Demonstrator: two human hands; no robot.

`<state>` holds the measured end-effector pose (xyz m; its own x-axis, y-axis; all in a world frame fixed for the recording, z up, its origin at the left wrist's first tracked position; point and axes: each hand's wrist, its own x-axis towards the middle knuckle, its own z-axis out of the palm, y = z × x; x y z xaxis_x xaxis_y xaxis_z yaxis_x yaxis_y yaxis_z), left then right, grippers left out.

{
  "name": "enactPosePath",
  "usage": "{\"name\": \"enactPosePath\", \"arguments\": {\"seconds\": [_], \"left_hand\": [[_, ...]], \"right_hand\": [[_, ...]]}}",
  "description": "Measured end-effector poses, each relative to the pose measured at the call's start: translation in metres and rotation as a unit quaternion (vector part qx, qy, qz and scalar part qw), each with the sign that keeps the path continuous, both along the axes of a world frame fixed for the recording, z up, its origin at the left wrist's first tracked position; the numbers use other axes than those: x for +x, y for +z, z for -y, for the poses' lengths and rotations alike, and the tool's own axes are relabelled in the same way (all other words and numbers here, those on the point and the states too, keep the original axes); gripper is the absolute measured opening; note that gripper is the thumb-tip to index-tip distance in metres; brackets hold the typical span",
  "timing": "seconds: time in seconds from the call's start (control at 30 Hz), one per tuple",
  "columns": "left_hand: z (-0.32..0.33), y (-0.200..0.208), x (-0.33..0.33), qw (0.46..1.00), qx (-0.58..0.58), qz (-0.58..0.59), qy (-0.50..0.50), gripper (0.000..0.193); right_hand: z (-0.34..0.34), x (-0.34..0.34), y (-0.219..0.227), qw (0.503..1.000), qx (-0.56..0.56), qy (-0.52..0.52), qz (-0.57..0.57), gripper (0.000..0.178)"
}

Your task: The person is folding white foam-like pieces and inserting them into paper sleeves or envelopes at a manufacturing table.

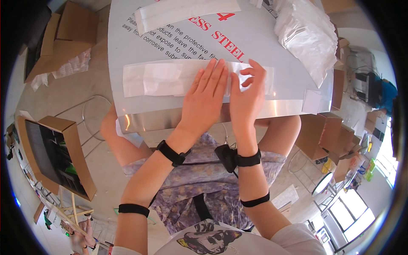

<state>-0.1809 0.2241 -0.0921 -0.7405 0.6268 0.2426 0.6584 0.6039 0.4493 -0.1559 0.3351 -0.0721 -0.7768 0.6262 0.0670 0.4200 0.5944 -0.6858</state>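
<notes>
A long, flat white plastic sleeve lies crosswise on a grey film-covered steel tabletop in front of me. My left hand rests palm down on its middle, fingers stretched out. Just to the right, my right hand is over the sleeve's right part, its thumb apart from its curved fingers. Shiny plastic shows through that gap, and I see nothing gripped there. Farther back lies a second white sleeve. A thick stack of translucent plastic bags sits at the far right of the tabletop.
A small pale card lies near the tabletop's right front corner. The bare metal front edge runs just above my lap. Open cardboard boxes stand on the floor at left and right. A wire-frame stool is at left.
</notes>
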Motion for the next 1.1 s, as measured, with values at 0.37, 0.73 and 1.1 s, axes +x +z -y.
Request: {"name": "enactPosePath", "arguments": {"seconds": [0.37,0.73,1.1], "left_hand": [[-0.014,-0.020,0.002,1.000,-0.003,-0.011,0.002,0.054],[-0.015,-0.015,0.002,0.999,-0.030,-0.020,0.014,0.055],[-0.017,-0.015,0.002,0.999,-0.012,-0.023,0.028,0.055]], "right_hand": [[-0.093,0.041,-0.012,0.987,0.009,-0.116,0.109,0.037],[-0.093,0.035,-0.004,0.987,-0.078,-0.107,0.096,0.018],[-0.045,0.029,0.039,0.968,-0.181,-0.068,-0.162,0.017]]}}
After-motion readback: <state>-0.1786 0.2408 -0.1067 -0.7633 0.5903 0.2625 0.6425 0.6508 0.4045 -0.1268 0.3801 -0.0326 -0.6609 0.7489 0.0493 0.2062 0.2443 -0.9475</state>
